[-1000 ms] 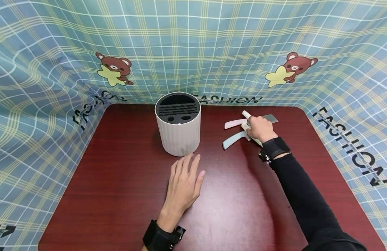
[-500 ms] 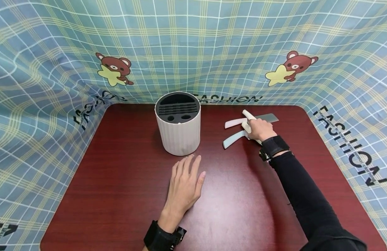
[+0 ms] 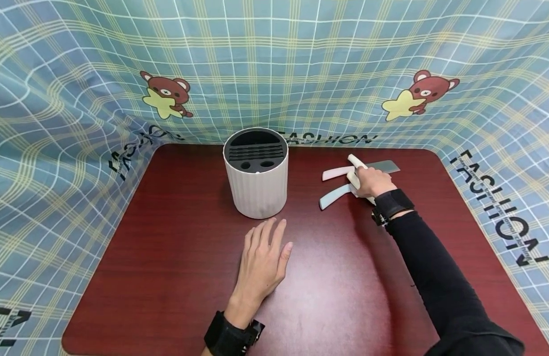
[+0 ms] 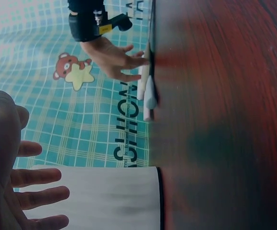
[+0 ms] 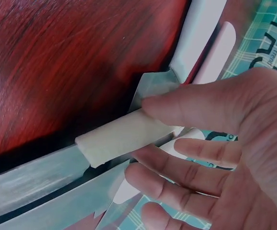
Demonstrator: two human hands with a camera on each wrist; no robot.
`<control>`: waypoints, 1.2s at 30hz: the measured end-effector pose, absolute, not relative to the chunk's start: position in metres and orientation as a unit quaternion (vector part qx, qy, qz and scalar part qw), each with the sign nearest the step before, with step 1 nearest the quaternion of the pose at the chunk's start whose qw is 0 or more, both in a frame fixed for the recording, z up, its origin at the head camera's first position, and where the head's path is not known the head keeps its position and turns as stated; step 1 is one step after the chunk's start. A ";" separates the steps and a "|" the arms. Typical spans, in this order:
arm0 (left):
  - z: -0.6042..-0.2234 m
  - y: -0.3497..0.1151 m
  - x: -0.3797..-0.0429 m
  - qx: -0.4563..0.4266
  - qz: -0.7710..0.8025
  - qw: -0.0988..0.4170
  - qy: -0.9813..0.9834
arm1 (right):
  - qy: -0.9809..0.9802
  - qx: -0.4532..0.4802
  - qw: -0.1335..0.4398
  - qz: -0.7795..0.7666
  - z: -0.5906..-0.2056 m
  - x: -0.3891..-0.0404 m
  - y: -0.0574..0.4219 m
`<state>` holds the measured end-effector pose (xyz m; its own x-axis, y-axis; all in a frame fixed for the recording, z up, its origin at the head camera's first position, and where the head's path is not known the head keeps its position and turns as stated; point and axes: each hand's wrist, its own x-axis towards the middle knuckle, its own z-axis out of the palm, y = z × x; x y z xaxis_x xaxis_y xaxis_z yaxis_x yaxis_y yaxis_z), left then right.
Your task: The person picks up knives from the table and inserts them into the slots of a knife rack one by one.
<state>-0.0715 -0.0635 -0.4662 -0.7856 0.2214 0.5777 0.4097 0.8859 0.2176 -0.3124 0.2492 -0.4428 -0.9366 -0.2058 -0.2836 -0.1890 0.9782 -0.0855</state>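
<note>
On the right of the table, my right hand (image 3: 373,182) is over a cluster of knives. Its thumb and index finger pinch the cream handle of a knife (image 5: 124,137), whose blade points to the lower left in the right wrist view. Around it lie a knife with a pale blue handle (image 3: 335,197), one with a pink handle (image 3: 336,173) and another with a cream handle (image 3: 355,160). A wide blade (image 3: 387,166) shows beyond the hand. My left hand (image 3: 260,267), fingers straight and holding nothing, is in front of the white ribbed knife block (image 3: 258,193).
The block's black top (image 3: 256,152) has slots, two round holes and a larger opening at the back. A dark red table (image 3: 176,277) lies under everything. Blue checked cloth (image 3: 274,64) with printed bears walls off the back and both sides.
My right hand has shifted slightly, uncovering more of the wide blade behind it. The head view has tilted a little. The left hand and the knife block stay in place.
</note>
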 end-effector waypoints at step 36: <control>-0.470 -0.063 -0.069 -0.173 -0.176 0.295 -0.923 | 0.984 -0.142 0.096 -0.047 -0.453 -0.309 0.251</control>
